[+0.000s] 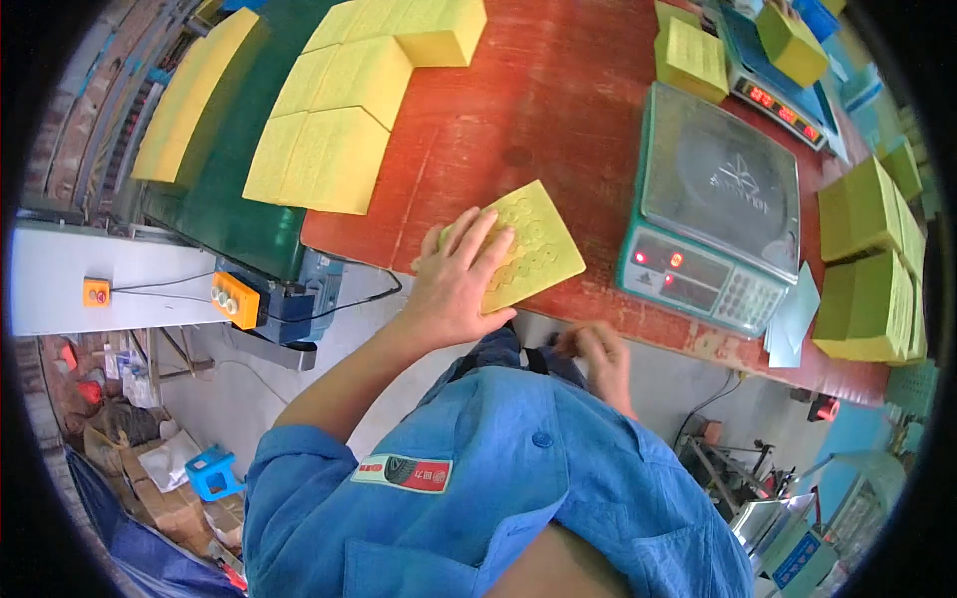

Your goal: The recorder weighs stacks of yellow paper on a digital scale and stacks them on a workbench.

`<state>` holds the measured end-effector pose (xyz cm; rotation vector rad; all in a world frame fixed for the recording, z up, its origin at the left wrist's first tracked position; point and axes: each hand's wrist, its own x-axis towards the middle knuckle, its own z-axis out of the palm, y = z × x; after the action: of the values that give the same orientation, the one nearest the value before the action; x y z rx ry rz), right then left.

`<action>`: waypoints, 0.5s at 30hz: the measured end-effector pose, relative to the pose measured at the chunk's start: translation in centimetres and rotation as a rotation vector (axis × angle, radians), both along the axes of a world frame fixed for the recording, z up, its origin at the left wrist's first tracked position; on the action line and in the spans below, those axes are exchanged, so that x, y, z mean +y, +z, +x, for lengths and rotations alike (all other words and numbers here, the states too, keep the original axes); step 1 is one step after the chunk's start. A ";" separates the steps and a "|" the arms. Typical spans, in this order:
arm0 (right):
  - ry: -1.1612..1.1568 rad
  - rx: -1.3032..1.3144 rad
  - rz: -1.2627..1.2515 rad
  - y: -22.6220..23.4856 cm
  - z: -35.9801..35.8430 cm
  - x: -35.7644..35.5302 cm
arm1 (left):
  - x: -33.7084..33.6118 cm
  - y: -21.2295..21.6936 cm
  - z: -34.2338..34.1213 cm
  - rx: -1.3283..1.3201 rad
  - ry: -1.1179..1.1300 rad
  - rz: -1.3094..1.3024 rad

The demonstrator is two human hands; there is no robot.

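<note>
Fingers of the left hand [461, 284] lie spread and flat on a yellow perforated sheet [526, 245], pressing it to the red table [538, 110] near its front edge. Blurred, the right hand [598, 359] hangs below that edge with fingers curled; whether it grips anything, I cannot tell. Just right of the sheet stands a green weighing scale [714, 209]; yellow stacks [334, 130] lie farther off.
</note>
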<state>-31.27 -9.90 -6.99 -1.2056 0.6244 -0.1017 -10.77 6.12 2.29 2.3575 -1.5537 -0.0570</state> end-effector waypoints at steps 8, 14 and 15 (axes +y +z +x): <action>0.156 -0.172 0.828 -2.6 -0.6 1.4 | -0.5 -0.3 -7.9 -0.012 -0.011 -0.015; 0.284 -0.222 0.216 6.5 -4.2 -3.5 | -0.7 0.7 -9.3 0.508 0.169 -0.364; 0.279 -0.226 0.196 8.3 -4.6 -4.8 | -2.0 2.1 -10.0 0.975 0.221 -0.528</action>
<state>-35.92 -14.68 1.34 -1.0619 0.2589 0.0571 -20.74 4.14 4.44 1.6374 -0.7076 -0.5701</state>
